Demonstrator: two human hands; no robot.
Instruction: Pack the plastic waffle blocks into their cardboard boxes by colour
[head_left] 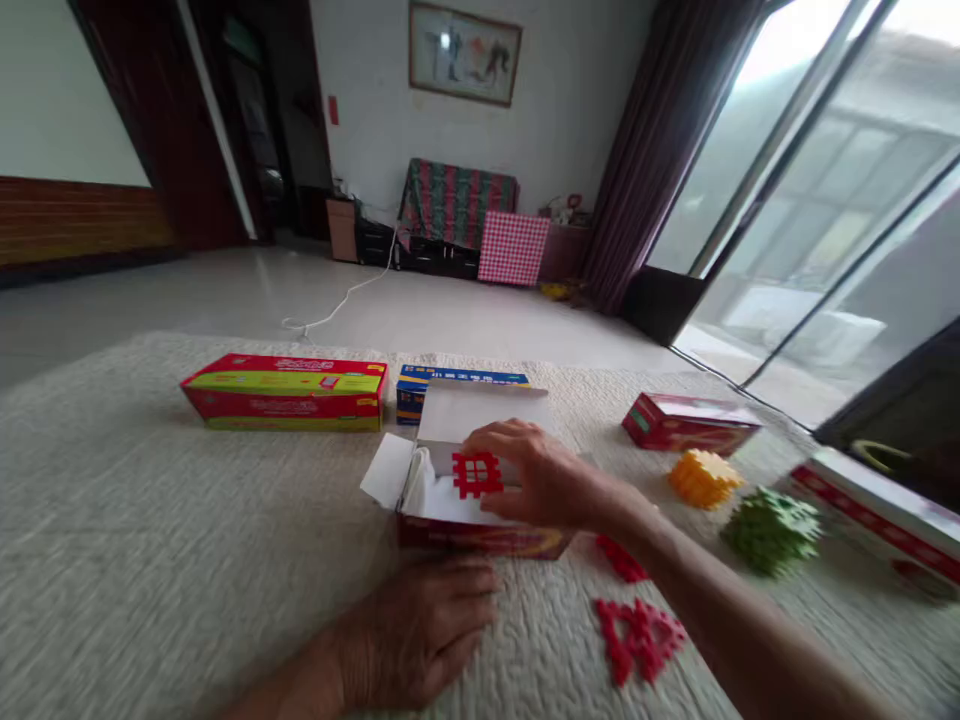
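My right hand (pixel 540 475) is over an unlidded cardboard box (pixel 480 538), gripping a red plastic window-shaped building block (pixel 477 474) between thumb and fingers. White lining shows inside the box, and its flaps stand up at the back and left. On the carpet just in front of the box rests my left hand (pixel 424 630), fingers lying loosely with nothing visible in them. Beneath my right forearm are red triangular blocks (pixel 637 635) and another red piece (pixel 621 558), partly hidden by the arm.
A red and yellow-green box (pixel 289 393) and a blue box (pixel 409 393) stand behind. To the right are a red box (pixel 686 422), yellow blocks (pixel 703 478), green blocks (pixel 774 530) and a white-and-red box (pixel 885 510). All rest on a beige carpet (pixel 187 560).
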